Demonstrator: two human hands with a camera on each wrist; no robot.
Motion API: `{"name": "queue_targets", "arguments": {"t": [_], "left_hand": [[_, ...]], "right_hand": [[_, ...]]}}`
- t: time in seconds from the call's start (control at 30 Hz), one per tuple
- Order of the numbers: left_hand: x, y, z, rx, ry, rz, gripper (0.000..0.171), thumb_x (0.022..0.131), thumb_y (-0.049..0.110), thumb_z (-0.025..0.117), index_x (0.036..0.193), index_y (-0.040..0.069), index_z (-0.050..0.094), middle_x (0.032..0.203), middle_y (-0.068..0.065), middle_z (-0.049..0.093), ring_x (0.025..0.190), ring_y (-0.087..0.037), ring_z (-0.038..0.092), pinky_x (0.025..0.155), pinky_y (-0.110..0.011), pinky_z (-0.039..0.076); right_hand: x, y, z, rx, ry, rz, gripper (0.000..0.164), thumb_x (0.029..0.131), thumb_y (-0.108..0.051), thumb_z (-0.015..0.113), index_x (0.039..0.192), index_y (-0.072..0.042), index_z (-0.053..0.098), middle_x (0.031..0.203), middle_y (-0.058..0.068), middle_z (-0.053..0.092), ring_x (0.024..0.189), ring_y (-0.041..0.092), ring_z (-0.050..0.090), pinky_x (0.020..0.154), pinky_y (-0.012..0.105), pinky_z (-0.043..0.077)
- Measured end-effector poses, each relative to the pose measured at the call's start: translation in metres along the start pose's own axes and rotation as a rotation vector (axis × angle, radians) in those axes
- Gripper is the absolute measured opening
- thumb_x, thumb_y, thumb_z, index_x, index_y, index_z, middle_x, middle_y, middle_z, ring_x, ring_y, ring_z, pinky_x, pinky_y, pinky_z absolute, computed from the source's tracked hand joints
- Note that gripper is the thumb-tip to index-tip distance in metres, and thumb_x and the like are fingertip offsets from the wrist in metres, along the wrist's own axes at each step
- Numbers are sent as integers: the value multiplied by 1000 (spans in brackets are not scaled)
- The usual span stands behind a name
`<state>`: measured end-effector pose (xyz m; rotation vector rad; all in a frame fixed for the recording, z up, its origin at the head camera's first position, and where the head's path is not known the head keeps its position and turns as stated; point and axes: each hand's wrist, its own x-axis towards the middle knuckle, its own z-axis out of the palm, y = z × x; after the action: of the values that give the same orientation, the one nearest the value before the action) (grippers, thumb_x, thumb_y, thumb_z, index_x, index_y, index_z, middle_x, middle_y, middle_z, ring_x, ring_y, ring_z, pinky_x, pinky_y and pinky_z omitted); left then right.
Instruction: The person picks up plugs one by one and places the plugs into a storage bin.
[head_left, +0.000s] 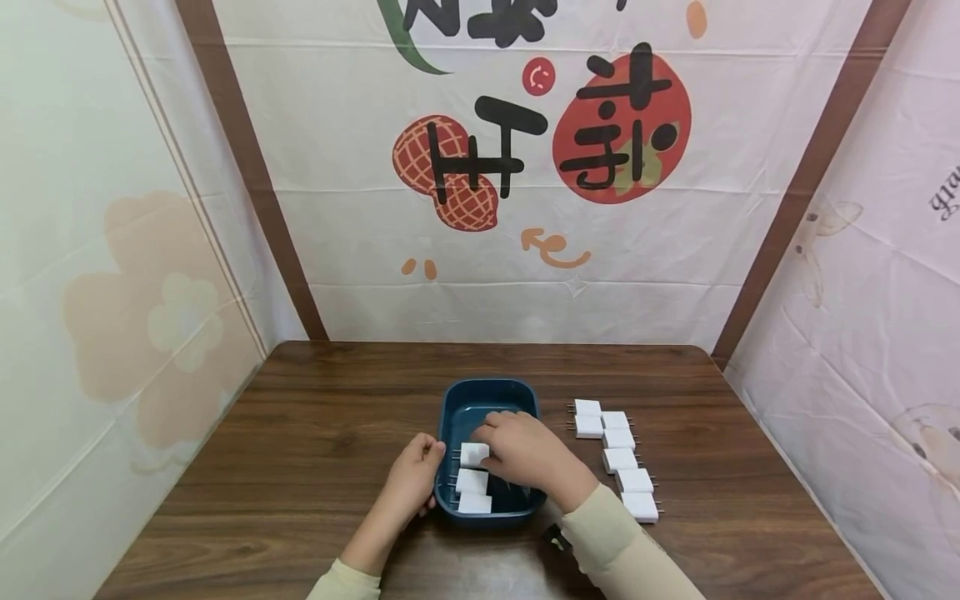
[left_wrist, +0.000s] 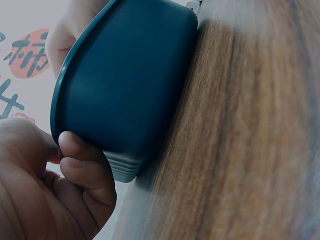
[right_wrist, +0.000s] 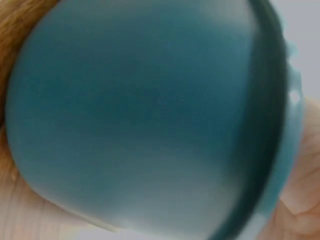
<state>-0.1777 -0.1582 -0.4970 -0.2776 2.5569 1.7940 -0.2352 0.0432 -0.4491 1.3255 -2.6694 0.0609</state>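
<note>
A dark blue rectangular tray point(head_left: 491, 390) stands on the table, with white two-pronged charger plugs in a column along its left side. My left hand point(head_left: 411, 475) grips the tray's left rim, thumb above and curled fingers against the outer wall, as the left wrist view shows on the tray point(left_wrist: 125, 75). Reaching over the right rim, my right hand point(head_left: 522, 450) pinches the right end of the farthest charger plug point(head_left: 473, 454); its fingertips are partly hidden. Nearer me lie two more, a middle plug point(head_left: 472, 482) and a front plug point(head_left: 474, 503). The tray wall point(right_wrist: 140, 110) fills most of the right wrist view.
Right of the tray, several more white charger plugs point(head_left: 619, 460) lie on the wooden table point(head_left: 337, 417) in two staggered columns, prongs pointing outward. A small black object point(head_left: 557, 537) shows beside the right sleeve. Printed cloth point(head_left: 360, 308) hangs behind the table and at both sides.
</note>
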Motion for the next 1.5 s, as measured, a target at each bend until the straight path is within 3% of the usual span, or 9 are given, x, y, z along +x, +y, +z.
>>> {"name": "queue_targets", "arguments": {"t": [0.37, 0.83, 1.2, 1.37, 1.5], "left_hand": [[0, 1, 0, -4, 9, -3, 24, 110, 27, 48, 111, 4, 55, 54, -5, 49, 37, -15, 45, 33, -26, 37], [-2, 0, 0, -5, 10, -5, 26, 110, 28, 48, 114, 3, 55, 57, -6, 50, 38, -16, 46, 34, -27, 37], [-2, 2, 1, 16, 9, 0, 26, 109, 29, 48, 113, 5, 55, 58, -7, 50, 38, -16, 46, 34, -27, 38], [-1, 1, 2, 18, 10, -5, 26, 109, 29, 48, 112, 4, 55, 57, -6, 50, 38, -16, 46, 34, -27, 38], [0, 0, 3, 13, 8, -6, 25, 110, 28, 47, 112, 4, 55, 56, -7, 50, 37, -16, 46, 33, -27, 38]], "right_hand": [[-7, 12, -13, -19, 7, -5, 37, 95, -32, 75, 127, -16, 70, 117, 0, 68, 104, 15, 65, 90, 35, 56], [-19, 38, -29, 31, 13, 110, 41, 94, -31, 76, 131, -14, 69, 121, 3, 67, 109, 19, 64, 94, 41, 55], [-29, 59, -33, 62, 13, 230, 39, 91, -27, 79, 125, -9, 71, 113, 5, 68, 101, 21, 65, 90, 43, 55], [-34, 68, -32, 72, 6, 239, 27, 92, -21, 76, 116, -8, 74, 103, 5, 67, 92, 21, 64, 82, 41, 56], [-38, 75, -30, 90, -10, 267, 27, 93, -17, 74, 119, -8, 74, 106, 6, 67, 91, 21, 65, 80, 41, 56]]}}
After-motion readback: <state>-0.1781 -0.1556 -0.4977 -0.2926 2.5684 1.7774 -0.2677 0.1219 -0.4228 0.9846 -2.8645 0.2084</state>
